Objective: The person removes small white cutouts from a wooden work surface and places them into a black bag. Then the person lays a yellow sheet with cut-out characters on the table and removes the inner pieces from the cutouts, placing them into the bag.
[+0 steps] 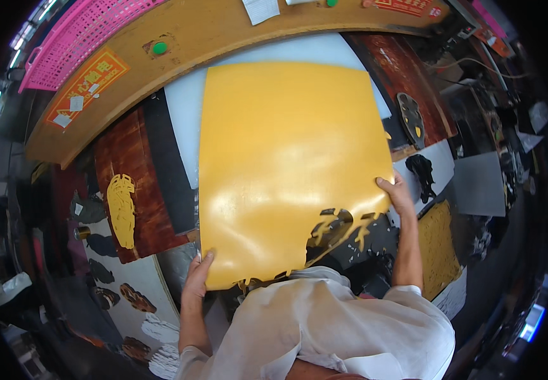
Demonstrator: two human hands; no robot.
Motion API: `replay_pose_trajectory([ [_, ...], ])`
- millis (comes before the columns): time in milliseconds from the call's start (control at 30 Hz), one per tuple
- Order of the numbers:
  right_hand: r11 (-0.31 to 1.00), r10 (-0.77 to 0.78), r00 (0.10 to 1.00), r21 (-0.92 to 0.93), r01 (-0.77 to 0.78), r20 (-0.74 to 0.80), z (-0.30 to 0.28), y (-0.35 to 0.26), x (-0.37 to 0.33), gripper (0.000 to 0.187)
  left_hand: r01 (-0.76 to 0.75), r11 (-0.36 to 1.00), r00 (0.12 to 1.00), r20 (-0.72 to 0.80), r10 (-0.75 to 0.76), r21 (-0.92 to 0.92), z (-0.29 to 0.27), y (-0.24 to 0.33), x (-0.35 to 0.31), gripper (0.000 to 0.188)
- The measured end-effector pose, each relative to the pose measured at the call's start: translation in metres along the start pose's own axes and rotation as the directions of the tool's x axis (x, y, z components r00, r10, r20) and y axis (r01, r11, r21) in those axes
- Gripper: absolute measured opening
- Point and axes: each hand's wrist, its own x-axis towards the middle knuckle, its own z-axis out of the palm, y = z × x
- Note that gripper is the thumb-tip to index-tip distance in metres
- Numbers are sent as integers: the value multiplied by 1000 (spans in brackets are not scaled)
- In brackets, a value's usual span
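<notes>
A large yellow sheet (286,145) of smooth, flexible material is stretched out in front of me. Its lower right corner is cut away, leaving thin strips and holes. My left hand (199,273) grips its lower left edge, thumb on top. On the right edge, my right hand (398,195) pinches the sheet with the thumb above and the fingers hidden underneath. Under the far part lies a pale white board (184,130), mostly covered. To the right rests a dark sole-shaped cutting die (411,120) with a bit of yellow inside. A stack of yellow cut pieces (122,212) lies on the left.
A yellow-brown machine beam (223,39) with green buttons (160,47) crosses the far side. Beyond it at left is a pink basket (77,47). Brown cut pieces (137,297) lie on the left side table; a black crumpled item (421,176) is at right.
</notes>
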Motion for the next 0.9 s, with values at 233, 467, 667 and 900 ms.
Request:
replay_pose_trajectory([
  [233,939,-225,933,-193,285,280,-13,-81,165,27,-176,984,972,-155,178,24,79,15,55,28],
  [467,906,-135,952,-355,232,275,71,-154,353,38,-297,954,944,-143,298,27,136,168,159,37],
  [667,950,299,918,-172,-261,260,28,-136,271,19,7,994,932,-360,33,110,132,88,116,35],
  [900,944,203,828,-328,-25,522,60,-200,376,20,-202,957,904,-337,264,208,139,149,138,34],
])
